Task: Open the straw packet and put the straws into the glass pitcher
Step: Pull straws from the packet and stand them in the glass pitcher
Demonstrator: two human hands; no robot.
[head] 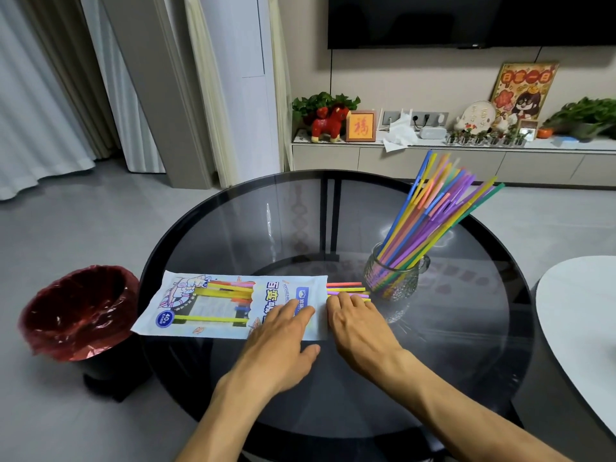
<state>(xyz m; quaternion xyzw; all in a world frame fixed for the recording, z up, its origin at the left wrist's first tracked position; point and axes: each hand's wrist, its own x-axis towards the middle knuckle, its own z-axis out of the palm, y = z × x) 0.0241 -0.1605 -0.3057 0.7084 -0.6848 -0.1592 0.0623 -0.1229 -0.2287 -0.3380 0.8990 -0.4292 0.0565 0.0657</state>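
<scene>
The straw packet (213, 305) lies flat on the round glass table (253, 221), its open end to the right. A few coloured straws (346, 290) stick out of that end. My left hand (283, 331) rests palm down on the packet's right part. My right hand (358, 325) lies just right of it, fingers spread over the protruding straws; whether it grips any is hidden. The glass pitcher (393, 285) stands right of the straws and holds a large bunch of coloured straws (433, 211) leaning to the right.
A black bin with a red liner (78, 315) stands on the floor left of the table. A white tabletop (583, 308) edges in at the right. A low cabinet (433, 158) with plants and ornaments runs along the far wall.
</scene>
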